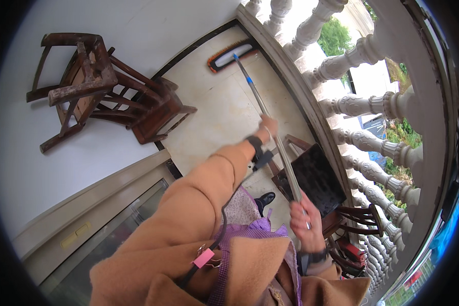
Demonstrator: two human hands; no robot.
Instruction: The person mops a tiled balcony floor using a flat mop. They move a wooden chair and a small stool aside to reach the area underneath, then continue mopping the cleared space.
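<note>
My left hand [268, 126] is closed around the middle of a metal broom handle [286, 160]. Lower down, near the handle's end, my right hand [305, 221] grips it too. The handle slants away from me to a wide broom head [231, 55] with a grey-white top and orange and dark bristles. That head rests on the pale tiled floor [210, 111], by the corner where the wall meets the balustrade. Blue fittings show near the handle's far end. Both wrists wear dark bands.
Dark wooden chairs [157, 111] are stacked against the white wall at the left. Beside my right hand stands a dark-topped stool [313, 179], with more wooden chairs [361, 220] behind it. A stone balustrade [290, 69] runs along the right, and a framed glass door [111, 218] lies at lower left.
</note>
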